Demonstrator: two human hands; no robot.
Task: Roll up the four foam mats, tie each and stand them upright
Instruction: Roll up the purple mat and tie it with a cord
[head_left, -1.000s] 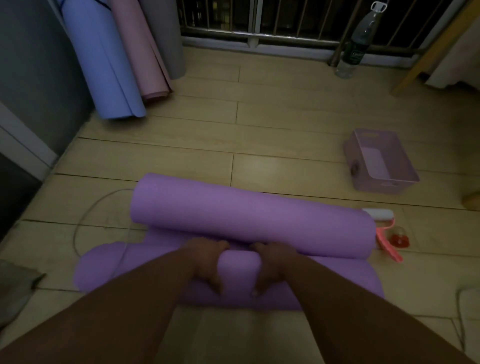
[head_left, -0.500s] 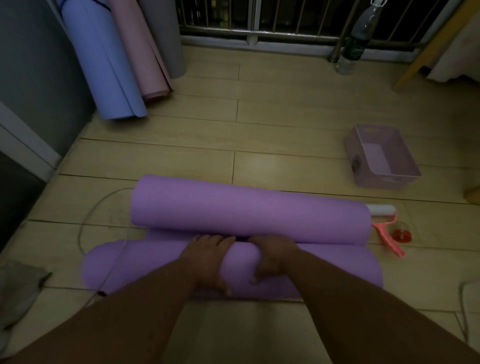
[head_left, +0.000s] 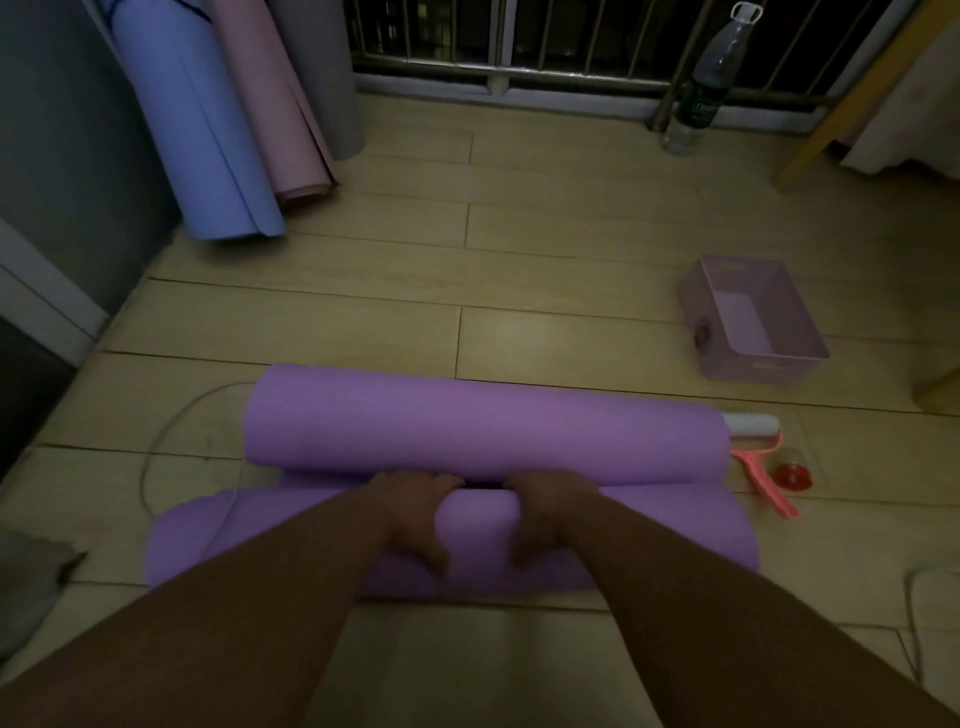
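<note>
Dim room, floor of pale wood-look planks (head_left: 571, 234) w/ dark seams running L–R. Purple foam mat (head_left: 483, 421) lies on the floor in the near centre, long side across the view. Its far part is a thick roll; the near part is a second, lower roll under the hands, w/ flat mat showing btwn the two.

Left hand (head_left: 410, 519) & right hand (head_left: 550, 519) sit side by side mid-mat, a short bit of roll bare btwn them. Each is curled round the near roll, fingers over the top, thumbs on the near side. Both forearms bare.

Back L corner: a blue rolled foam mat (head_left: 208, 145), a pink rolled foam mat (head_left: 275, 104) & a grey rolled mat (head_left: 322, 67) stand on end, leaning on the grey wall (head_left: 62, 156), touching one another. Can't tell if they're tied.

Far edge: metal railing (head_left: 519, 52) w/ vertical bars, dark behind. Clear plastic bottle (head_left: 701, 93) stands upright against it at R. Yellow wooden leg (head_left: 852, 98) slants beside that.

R of centre: pale pink plastic basket (head_left: 748, 322), well apart from the mat. Just beside the mat's R end: a white lint roller w/ pink handle (head_left: 758, 447), a small red round thing (head_left: 793, 475) near it. A thin white cable (head_left: 156, 457) loops on the floor at L & runs onto the mat. Grey cloth (head_left: 31, 582) at the L edge.
</note>
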